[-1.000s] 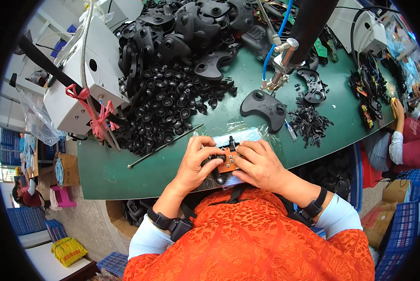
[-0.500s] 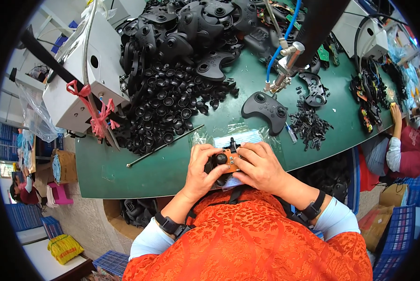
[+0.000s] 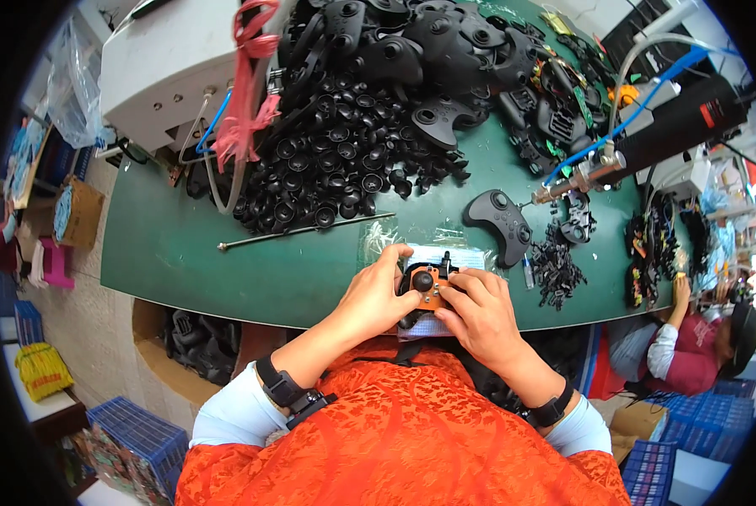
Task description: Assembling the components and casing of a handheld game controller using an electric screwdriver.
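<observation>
A half-built game controller (image 3: 411, 314), a dark shell with an orange circuit board (image 3: 435, 297) and a black thumbstick (image 3: 422, 281), lies in front of me at the table's near edge. My left hand (image 3: 376, 293) curves around its left side, thumb on the edge and index finger stretched near the top. From the right, my right hand (image 3: 484, 316) grips the board's edge, fingers over it and thumb below. Under the controller is a plastic-wrapped blue and white sheet (image 3: 470, 258). A finished-looking black controller shell (image 3: 500, 226) rests beyond my right hand.
Black thumbstick caps (image 3: 327, 160) and shells (image 3: 395, 59) are heaped at the far side. A thin rod (image 3: 310, 229) lies before them. A black screwdriver (image 3: 673, 131) with a blue hose hangs at right, above small black parts (image 3: 559, 274). A co-worker (image 3: 690, 346) sits at right.
My view has shifted, so the table's things sit differently in the picture. My left index finger has moved off the thumbstick and stretched out; my right hand stays on the board.
</observation>
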Action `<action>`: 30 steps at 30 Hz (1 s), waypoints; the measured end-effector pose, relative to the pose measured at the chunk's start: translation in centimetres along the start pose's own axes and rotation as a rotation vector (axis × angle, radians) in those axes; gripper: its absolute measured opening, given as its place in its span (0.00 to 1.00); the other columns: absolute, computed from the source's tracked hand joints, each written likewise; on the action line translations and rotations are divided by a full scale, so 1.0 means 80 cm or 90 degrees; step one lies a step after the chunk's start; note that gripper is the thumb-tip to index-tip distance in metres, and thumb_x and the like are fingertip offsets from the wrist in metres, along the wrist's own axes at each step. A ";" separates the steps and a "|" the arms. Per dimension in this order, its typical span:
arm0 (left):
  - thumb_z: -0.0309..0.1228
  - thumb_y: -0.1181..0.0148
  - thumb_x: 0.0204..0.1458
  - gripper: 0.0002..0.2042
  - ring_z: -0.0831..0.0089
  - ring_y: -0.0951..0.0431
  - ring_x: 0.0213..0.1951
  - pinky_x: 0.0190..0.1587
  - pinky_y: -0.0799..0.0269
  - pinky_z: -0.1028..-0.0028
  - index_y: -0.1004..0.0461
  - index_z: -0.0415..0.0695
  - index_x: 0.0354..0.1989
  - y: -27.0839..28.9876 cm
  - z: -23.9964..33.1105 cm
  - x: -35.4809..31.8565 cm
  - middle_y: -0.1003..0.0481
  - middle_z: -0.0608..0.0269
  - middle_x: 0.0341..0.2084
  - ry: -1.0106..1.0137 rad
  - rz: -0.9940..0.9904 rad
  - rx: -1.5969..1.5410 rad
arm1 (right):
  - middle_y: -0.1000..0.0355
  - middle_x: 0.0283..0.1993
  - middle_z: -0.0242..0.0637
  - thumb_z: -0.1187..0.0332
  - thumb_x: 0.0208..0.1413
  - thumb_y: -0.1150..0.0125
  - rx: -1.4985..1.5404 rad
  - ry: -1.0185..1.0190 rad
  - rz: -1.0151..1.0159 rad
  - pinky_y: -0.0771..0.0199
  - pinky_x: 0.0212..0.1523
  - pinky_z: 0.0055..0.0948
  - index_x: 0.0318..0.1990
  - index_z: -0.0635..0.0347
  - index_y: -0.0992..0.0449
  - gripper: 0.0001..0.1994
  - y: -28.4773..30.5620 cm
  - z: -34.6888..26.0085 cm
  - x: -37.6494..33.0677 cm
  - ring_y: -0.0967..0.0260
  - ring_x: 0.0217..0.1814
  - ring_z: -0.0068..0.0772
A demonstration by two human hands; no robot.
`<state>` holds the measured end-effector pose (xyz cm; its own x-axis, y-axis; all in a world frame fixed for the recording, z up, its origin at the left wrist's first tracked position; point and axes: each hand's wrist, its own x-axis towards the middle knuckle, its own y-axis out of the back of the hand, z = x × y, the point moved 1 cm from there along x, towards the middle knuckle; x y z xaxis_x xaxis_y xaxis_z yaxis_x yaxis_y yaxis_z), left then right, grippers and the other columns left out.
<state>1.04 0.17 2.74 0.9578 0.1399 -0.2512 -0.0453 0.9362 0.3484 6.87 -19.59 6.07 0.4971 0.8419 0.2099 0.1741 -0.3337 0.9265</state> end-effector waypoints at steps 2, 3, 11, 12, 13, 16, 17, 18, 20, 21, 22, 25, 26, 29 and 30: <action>0.30 0.33 0.48 0.26 0.79 0.31 0.26 0.30 0.32 0.73 0.32 0.36 0.56 -0.002 -0.002 0.004 0.31 0.68 0.23 0.010 -0.005 -0.041 | 0.27 0.50 0.38 0.66 0.49 0.29 0.031 -0.030 0.000 0.36 0.56 0.45 0.47 0.60 0.22 0.18 0.003 0.002 0.002 0.31 0.57 0.43; 0.31 0.32 0.47 0.25 0.80 0.31 0.26 0.30 0.33 0.74 0.30 0.36 0.54 -0.004 -0.003 0.007 0.31 0.68 0.23 0.020 -0.017 -0.072 | 0.27 0.50 0.38 0.66 0.49 0.29 0.024 -0.024 -0.009 0.36 0.56 0.45 0.47 0.60 0.22 0.18 0.006 0.002 0.003 0.31 0.57 0.43; 0.30 0.33 0.46 0.20 0.83 0.30 0.28 0.32 0.30 0.74 0.27 0.36 0.47 -0.010 -0.013 0.014 0.27 0.69 0.26 0.016 -0.067 -0.226 | 0.26 0.48 0.37 0.71 0.51 0.32 0.035 -0.041 -0.003 0.35 0.55 0.43 0.46 0.58 0.21 0.14 0.002 0.005 0.004 0.30 0.56 0.43; 0.30 0.33 0.46 0.19 0.81 0.28 0.29 0.33 0.29 0.73 0.28 0.36 0.46 -0.011 -0.013 0.015 0.25 0.67 0.27 0.003 -0.058 -0.207 | 0.26 0.48 0.37 0.71 0.51 0.32 0.031 -0.040 -0.006 0.35 0.55 0.43 0.46 0.58 0.21 0.14 0.003 0.004 0.005 0.30 0.56 0.43; 0.30 0.33 0.46 0.19 0.81 0.28 0.29 0.33 0.29 0.73 0.28 0.36 0.46 -0.012 -0.012 0.014 0.25 0.67 0.27 0.001 -0.059 -0.212 | 0.26 0.48 0.37 0.72 0.51 0.32 0.019 -0.037 -0.007 0.35 0.55 0.43 0.46 0.58 0.21 0.14 0.004 0.002 0.006 0.30 0.57 0.43; 0.30 0.35 0.47 0.19 0.74 0.23 0.32 0.36 0.26 0.70 0.29 0.35 0.46 -0.014 -0.013 0.012 0.22 0.60 0.30 -0.035 -0.015 -0.127 | 0.26 0.47 0.37 0.72 0.51 0.32 0.020 -0.030 -0.008 0.34 0.54 0.42 0.46 0.58 0.21 0.14 0.014 -0.003 0.013 0.29 0.55 0.43; 0.30 0.35 0.47 0.20 0.70 0.22 0.33 0.38 0.26 0.68 0.30 0.35 0.47 -0.018 -0.018 0.012 0.22 0.56 0.31 -0.048 -0.005 -0.131 | 0.26 0.46 0.37 0.72 0.50 0.32 0.033 -0.028 -0.005 0.34 0.53 0.42 0.47 0.58 0.22 0.15 0.018 -0.006 0.018 0.29 0.53 0.44; 0.30 0.35 0.48 0.21 0.66 0.20 0.34 0.39 0.25 0.66 0.31 0.34 0.48 -0.019 -0.019 0.011 0.21 0.53 0.32 -0.059 0.005 -0.135 | 0.26 0.46 0.37 0.72 0.50 0.32 0.032 -0.026 -0.009 0.34 0.53 0.42 0.47 0.58 0.22 0.15 0.022 -0.009 0.022 0.29 0.53 0.44; 0.30 0.35 0.48 0.22 0.63 0.19 0.35 0.40 0.25 0.65 0.31 0.36 0.50 -0.018 -0.014 0.007 0.21 0.51 0.34 -0.057 0.009 -0.136 | 0.26 0.44 0.36 0.72 0.50 0.31 -0.003 -0.048 0.035 0.33 0.49 0.40 0.50 0.57 0.22 0.17 0.026 -0.015 0.031 0.29 0.47 0.41; 0.30 0.35 0.47 0.23 0.59 0.18 0.36 0.41 0.24 0.63 0.32 0.37 0.52 -0.017 -0.011 0.005 0.21 0.48 0.35 -0.057 0.009 -0.134 | 0.26 0.44 0.36 0.72 0.50 0.31 -0.005 -0.048 0.031 0.33 0.49 0.40 0.50 0.57 0.22 0.17 0.026 -0.016 0.035 0.29 0.47 0.41; 0.30 0.35 0.47 0.23 0.59 0.18 0.36 0.41 0.24 0.63 0.32 0.37 0.52 -0.020 -0.011 0.004 0.21 0.48 0.35 -0.057 0.008 -0.137 | 0.26 0.43 0.35 0.73 0.50 0.31 -0.001 -0.019 -0.008 0.33 0.46 0.38 0.50 0.58 0.23 0.18 0.025 -0.017 0.041 0.29 0.45 0.39; 0.30 0.35 0.47 0.24 0.52 0.18 0.39 0.42 0.24 0.61 0.32 0.40 0.54 -0.024 -0.012 0.003 0.20 0.46 0.36 -0.115 0.071 -0.139 | 0.26 0.40 0.33 0.74 0.49 0.31 -0.032 0.048 -0.056 0.30 0.40 0.34 0.51 0.60 0.24 0.19 0.020 -0.014 0.053 0.28 0.40 0.37; 0.30 0.35 0.46 0.25 0.50 0.18 0.40 0.43 0.24 0.60 0.31 0.41 0.55 -0.025 -0.012 0.004 0.20 0.46 0.37 -0.121 0.062 -0.144 | 0.26 0.39 0.35 0.74 0.49 0.31 -0.003 0.050 -0.046 0.29 0.39 0.35 0.50 0.60 0.24 0.19 0.017 -0.011 0.054 0.27 0.40 0.39; 0.30 0.35 0.46 0.25 0.49 0.18 0.41 0.44 0.23 0.59 0.31 0.41 0.55 -0.026 -0.013 0.004 0.20 0.45 0.37 -0.128 0.056 -0.153 | 0.26 0.39 0.37 0.75 0.49 0.32 0.037 0.039 -0.045 0.26 0.38 0.38 0.49 0.59 0.24 0.18 0.014 -0.011 0.055 0.26 0.38 0.42; 0.30 0.35 0.46 0.25 0.49 0.18 0.41 0.44 0.23 0.59 0.31 0.41 0.55 -0.026 -0.014 0.003 0.20 0.45 0.37 -0.129 0.057 -0.153 | 0.26 0.39 0.38 0.76 0.49 0.32 0.047 0.026 -0.051 0.25 0.37 0.39 0.49 0.59 0.24 0.17 0.013 -0.011 0.055 0.26 0.38 0.43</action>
<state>1.07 -1.35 0.90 0.9829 0.1809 -0.0353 -0.1749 0.9757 0.1316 8.49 -15.84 8.24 0.4436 0.8835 0.1505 0.2753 -0.2941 0.9153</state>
